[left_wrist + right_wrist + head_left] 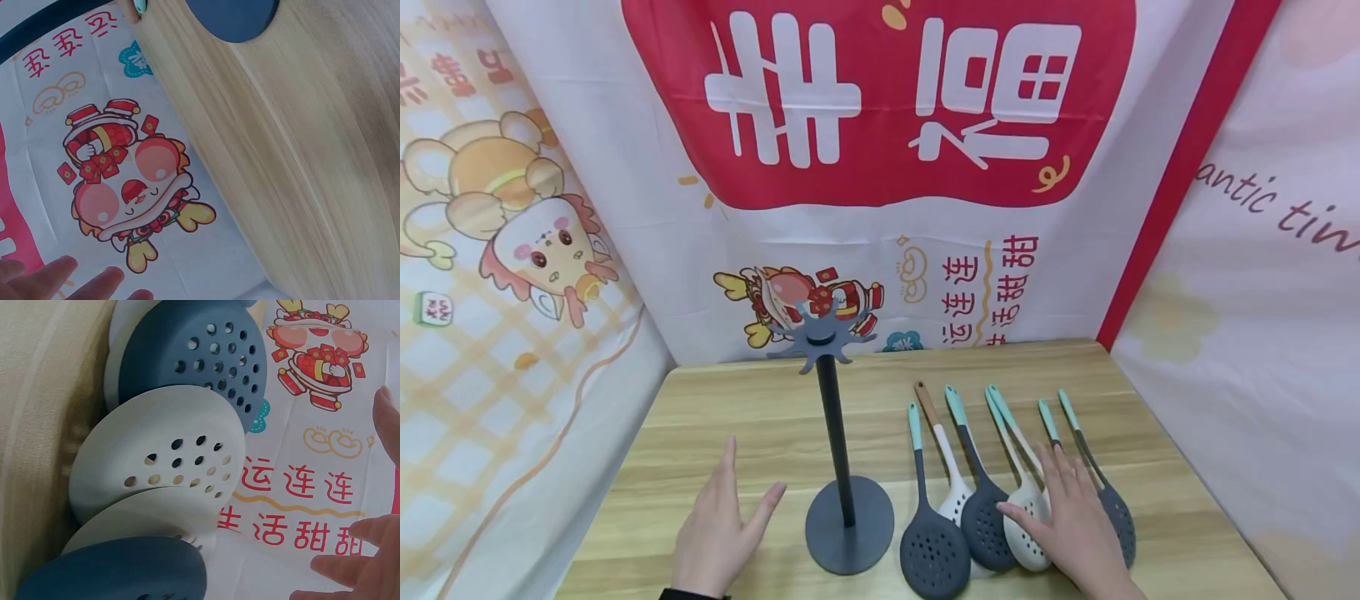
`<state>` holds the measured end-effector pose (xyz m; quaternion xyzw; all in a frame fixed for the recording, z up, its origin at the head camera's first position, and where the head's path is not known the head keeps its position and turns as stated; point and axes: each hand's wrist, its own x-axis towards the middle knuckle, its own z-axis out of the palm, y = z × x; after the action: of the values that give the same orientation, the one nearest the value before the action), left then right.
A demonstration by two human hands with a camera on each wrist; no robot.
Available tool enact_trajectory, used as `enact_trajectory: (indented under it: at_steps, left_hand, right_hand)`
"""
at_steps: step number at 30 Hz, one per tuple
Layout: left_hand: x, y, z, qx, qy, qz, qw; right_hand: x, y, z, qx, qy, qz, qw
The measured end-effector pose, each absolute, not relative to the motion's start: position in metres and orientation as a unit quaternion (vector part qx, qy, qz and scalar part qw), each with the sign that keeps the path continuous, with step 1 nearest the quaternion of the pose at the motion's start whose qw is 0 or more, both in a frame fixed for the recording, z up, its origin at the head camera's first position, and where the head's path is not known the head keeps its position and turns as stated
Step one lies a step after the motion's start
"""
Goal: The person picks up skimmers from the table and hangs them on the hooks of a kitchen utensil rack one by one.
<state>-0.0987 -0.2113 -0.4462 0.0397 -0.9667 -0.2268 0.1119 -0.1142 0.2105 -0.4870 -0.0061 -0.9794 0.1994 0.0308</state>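
Observation:
A dark grey utensil stand point(850, 542) rises from a round base, with a ring of hooks point(822, 332) at its top. My left hand point(718, 521) hovers left of the base, fingers spread and holding nothing. Several slotted skimmers lie side by side right of the stand, heads toward me: a dark one point(934, 550), a white one with a brown handle tip point(942, 433), another dark one point(988, 521), a pale one point(1026, 537) and a dark one point(1118, 512) at the right. Spread over the right-hand skimmers, my right hand point(1071, 521) covers part of them; its fingers are straight.
The wooden table point(730, 400) backs onto a printed cloth point(895, 283). More printed cloth point(1247, 333) hangs at the right side, and a checked one point(490, 375) at the left. The pole point(837, 442) stands between the left hand and the skimmers.

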Motion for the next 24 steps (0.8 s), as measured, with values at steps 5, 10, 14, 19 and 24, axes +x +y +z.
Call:
enact_trajectory:
  at_steps: [5,10,14,19,24]
  left_hand:
    - [-0.103,-0.202,-0.443,0.044,-0.953,-0.285,0.091]
    - [-0.104,-0.195,-0.445,0.019,-0.936,-0.342,0.087]
    - [-0.102,-0.191,-0.45,-0.028,-0.922,-0.364,0.128]
    - [-0.104,-0.182,-0.456,-0.06,-0.909,-0.381,0.159]
    - [-0.104,-0.168,-0.467,-0.081,-0.903,-0.389,0.165]
  right_hand:
    - [-0.115,0.213,-0.492,-0.018,-0.978,0.208,0.017]
    - [-0.115,0.214,-0.498,-0.026,-0.975,0.221,-0.008]
    - [-0.117,0.214,-0.503,-0.038,-0.972,0.23,-0.025]
    - [-0.118,0.216,-0.506,-0.047,-0.969,0.242,-0.029]
    - [-0.12,0.218,-0.51,-0.055,-0.966,0.25,-0.036]
